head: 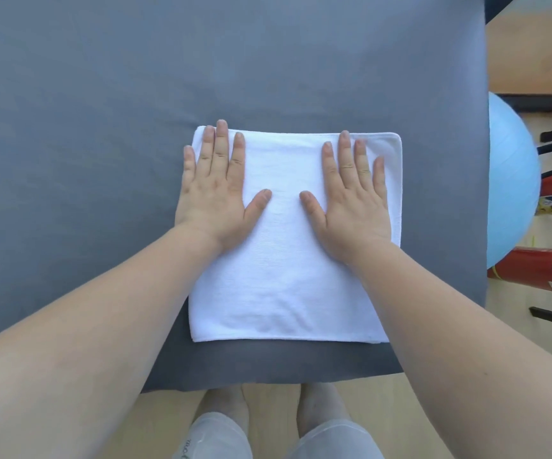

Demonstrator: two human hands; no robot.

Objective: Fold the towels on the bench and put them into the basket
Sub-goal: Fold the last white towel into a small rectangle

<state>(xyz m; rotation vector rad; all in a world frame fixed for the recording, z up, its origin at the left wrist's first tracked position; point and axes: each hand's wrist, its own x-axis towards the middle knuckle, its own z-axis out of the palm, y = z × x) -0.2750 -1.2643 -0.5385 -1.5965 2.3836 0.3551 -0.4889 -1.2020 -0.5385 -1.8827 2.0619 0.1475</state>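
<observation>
Head view, looking straight down. In the middle, on a grey bench (102, 94), a white towel (287, 286), folded into a tidy block with straight sides. Flat and smooth, its 6 o'clock side close to the near rim of the bench.

On the towel's far half, toward 12 o'clock, two bare hands.

Left hand (215, 193) at the towel's 10 o'clock corner: palm down, fingers straight and spread a little, thumb out toward 3 o'clock. Pressing flat, gripping nothing. Little finger right along the towel's 9 o'clock side, partly off it and over the bench. Tip of the middle finger just past the 12 o'clock side.

Right hand (354, 200) near the towel's 2 o'clock corner: also palm down, fingers straight and spread, thumb out toward 9 o'clock. Flat on the cloth, holding nothing. All of it on the towel, with a strip of white showing between the little finger and the 3 o'clock side.

Between the two thumbs, a bare patch of towel, thumb tips apart. Near half of the towel, toward 6 o'clock, uncovered between the two forearms.

Off the bench at 3 o'clock, a big light blue ball (509, 180). Beside it, from 3 to 4 o'clock, red fire extinguishers (539, 270).

At 6 o'clock, past the bench rim, a wooden floor (271, 422) and two feet (221, 402).
</observation>
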